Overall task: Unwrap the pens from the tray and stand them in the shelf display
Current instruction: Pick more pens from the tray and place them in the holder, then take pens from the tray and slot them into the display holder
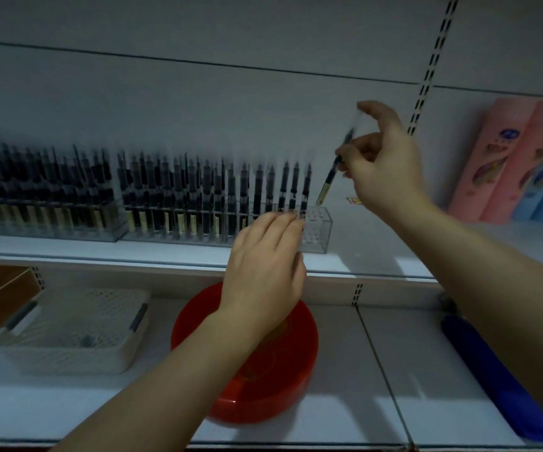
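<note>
Right hand (pixel 382 168) pinches pen (pixel 333 168), tilted, tip down-left over display (pixel 319 228); left hand (pixel 263 272) flat, fingers touching display.

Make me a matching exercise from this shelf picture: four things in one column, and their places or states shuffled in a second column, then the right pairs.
Things:
1. pen
2. red bowl
3. white basket
4. pink case

Places or states:
A. lower shelf, far left
B. pinched in the right hand, tilted above the clear holder
C. leaning at the upper shelf's right end
D. lower shelf, under the left hand

Pairs: 1-B, 2-D, 3-A, 4-C
</note>
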A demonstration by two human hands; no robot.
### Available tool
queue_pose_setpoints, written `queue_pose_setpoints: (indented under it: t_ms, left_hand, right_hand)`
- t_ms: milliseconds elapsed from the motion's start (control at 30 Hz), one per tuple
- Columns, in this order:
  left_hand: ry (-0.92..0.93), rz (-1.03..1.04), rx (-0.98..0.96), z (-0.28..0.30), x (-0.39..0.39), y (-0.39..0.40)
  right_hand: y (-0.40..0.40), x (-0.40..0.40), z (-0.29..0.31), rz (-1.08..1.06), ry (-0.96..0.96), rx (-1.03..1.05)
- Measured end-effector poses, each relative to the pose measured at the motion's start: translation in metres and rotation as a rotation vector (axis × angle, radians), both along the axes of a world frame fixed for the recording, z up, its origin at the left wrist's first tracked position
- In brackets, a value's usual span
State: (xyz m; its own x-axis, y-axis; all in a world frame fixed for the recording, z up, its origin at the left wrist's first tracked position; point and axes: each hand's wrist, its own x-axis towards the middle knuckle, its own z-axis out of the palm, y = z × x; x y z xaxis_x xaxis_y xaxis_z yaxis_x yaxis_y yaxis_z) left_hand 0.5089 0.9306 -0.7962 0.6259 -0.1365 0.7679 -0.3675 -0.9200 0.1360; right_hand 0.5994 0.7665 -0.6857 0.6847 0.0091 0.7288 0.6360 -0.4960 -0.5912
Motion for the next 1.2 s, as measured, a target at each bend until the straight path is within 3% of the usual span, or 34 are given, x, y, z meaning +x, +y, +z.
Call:
queue_pose_setpoints:
  t_ms: [233, 433, 800, 1000, 1200]
  left_hand:
    - [-0.003, -0.011, -0.034, -0.001, 0.003, -0.001]
    - [-0.002, -0.025, -0.054, 0.000, 0.003, -0.001]
    - [0.012, -0.024, -0.067, 0.000, 0.002, -0.002]
    - [0.022, -0.027, -0.061, 0.000, 0.001, -0.001]
    - [0.074, -0.098, -0.051, -0.001, 0.002, 0.006]
  right_hand:
    - [0.003, 0.007, 0.006, 0.026, 0.047, -0.042]
    - [0.010, -0.005, -0.007, -0.027, 0.051, -0.320]
    - [0.016, -0.017, -0.030, -0.053, 0.045, -0.318]
    - [0.022, -0.020, -0.030, -0.139, 0.135, -0.255]
    - [0.024, -0.020, -0.024, -0.184, 0.229, -0.344]
